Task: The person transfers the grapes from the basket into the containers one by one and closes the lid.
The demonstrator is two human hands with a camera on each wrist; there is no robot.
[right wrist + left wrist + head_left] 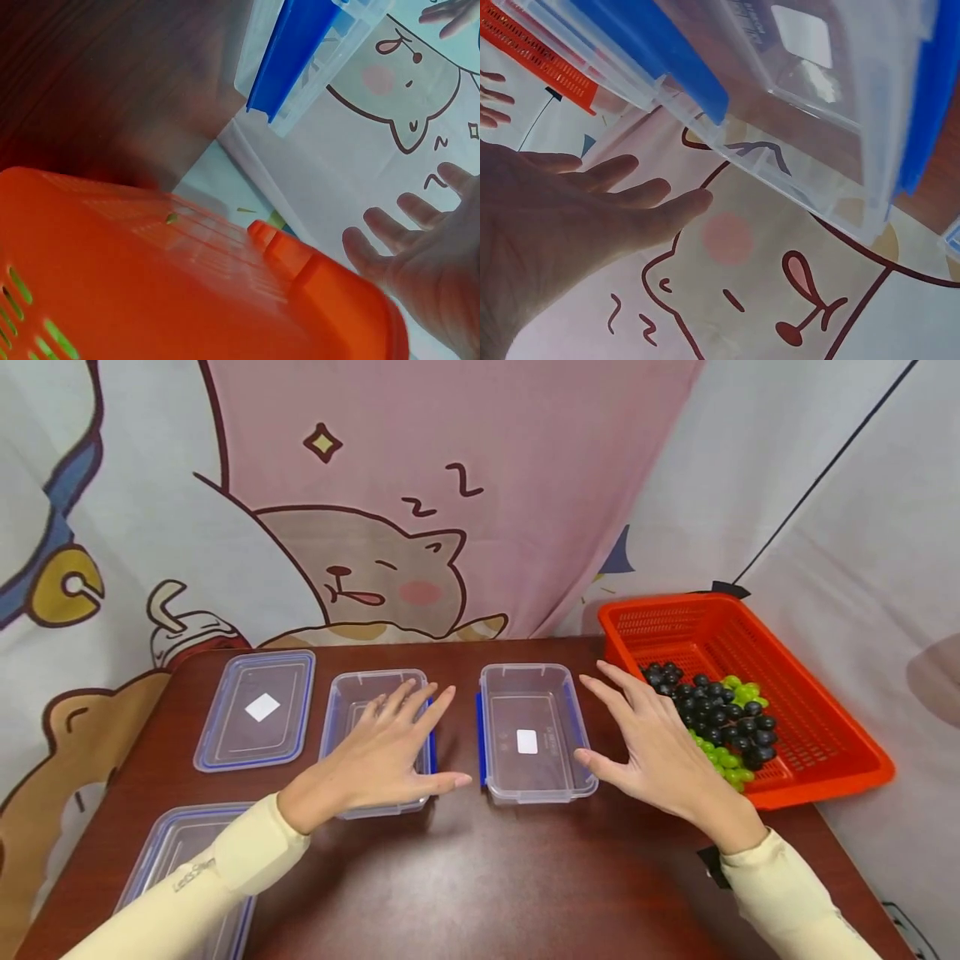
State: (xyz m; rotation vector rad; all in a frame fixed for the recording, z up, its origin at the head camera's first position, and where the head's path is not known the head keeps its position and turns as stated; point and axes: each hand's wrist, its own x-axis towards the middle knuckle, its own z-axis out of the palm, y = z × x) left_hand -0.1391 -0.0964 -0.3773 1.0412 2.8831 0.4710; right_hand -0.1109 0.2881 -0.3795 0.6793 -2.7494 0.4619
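My left hand (382, 752) hovers over a clear plastic food container (347, 697) with blue side clips, its fingers spread and nothing in them. Part of that container is hidden behind the hand. To its right sits a second clear container (528, 710) with a white label. My right hand (660, 747), fingers also apart and holding nothing, is between this container and a red-orange basket (832, 727). Black grapes (723, 718) and green grapes (720, 760) lie in the basket. In the left wrist view, the left hand (577, 217) is beside a container wall (817, 150).
Two clear lids with blue seals lie on the left: a labelled lid (262, 739) at the back and a nearer lid (176, 839), partly covered by the left sleeve. A patterned curtain (540, 485) hangs behind the brown table (465, 877). The basket stands at the table's right edge.
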